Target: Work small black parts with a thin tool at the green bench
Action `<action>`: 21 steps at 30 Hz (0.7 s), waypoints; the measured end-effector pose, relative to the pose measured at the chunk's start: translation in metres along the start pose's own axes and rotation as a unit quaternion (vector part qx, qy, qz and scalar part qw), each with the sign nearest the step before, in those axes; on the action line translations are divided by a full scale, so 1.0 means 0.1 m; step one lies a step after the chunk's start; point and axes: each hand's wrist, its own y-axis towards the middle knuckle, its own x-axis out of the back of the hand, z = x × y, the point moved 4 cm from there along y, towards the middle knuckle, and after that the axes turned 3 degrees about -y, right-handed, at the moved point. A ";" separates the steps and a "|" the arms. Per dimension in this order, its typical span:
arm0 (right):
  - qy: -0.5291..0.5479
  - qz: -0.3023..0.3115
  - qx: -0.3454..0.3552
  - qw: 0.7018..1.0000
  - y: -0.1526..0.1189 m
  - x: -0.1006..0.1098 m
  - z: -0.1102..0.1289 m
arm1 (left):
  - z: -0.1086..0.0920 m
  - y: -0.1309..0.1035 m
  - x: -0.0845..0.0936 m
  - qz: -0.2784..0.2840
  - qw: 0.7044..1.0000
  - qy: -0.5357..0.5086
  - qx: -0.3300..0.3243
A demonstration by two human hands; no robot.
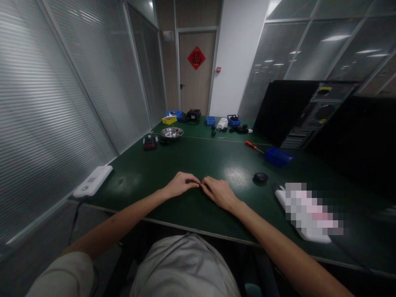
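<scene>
Just above the green table [173, 161], my left hand [180, 185] is closed in a pinch, thumb and fingers pointing right. Against its fingertips comes my right hand [218, 191], whose fingers are also pressed together. Between the two sets of fingertips sits a tiny dark thing, mostly hidden and too small to name. A round black object [260, 177] lies on the table to the right of my right hand.
Farther right are an orange-handled screwdriver [251, 145], a blue bin [278, 156] and a white power strip [315, 237], partly blurred out. A white device [93, 181] lies at the left edge. Behind stand a metal bowl [172, 133], a yellow bin [169, 120] and a computer case [321, 109].
</scene>
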 end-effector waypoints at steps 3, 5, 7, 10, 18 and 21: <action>-0.009 0.009 -0.005 1.000 0.00 0.01 0.01 | -0.04 0.00 0.01 -0.004 1.000 0.007 -0.011; -0.015 0.014 -0.007 1.000 0.01 0.02 0.01 | -0.05 0.00 0.03 -0.013 0.999 0.019 -0.023; -0.019 0.016 -0.009 1.000 0.01 0.03 0.02 | -0.05 0.01 0.06 -0.031 0.998 0.043 -0.033; -0.020 0.013 -0.008 1.000 0.00 0.05 0.03 | -0.03 0.03 0.10 -0.037 0.992 0.109 -0.058; -0.010 -0.003 -0.008 1.000 -0.02 0.06 0.02 | -0.08 -0.03 0.09 0.014 0.972 0.222 -0.075; -0.002 -0.006 -0.010 1.000 -0.02 0.07 0.01 | -0.19 -0.06 0.06 0.024 0.976 0.196 -0.091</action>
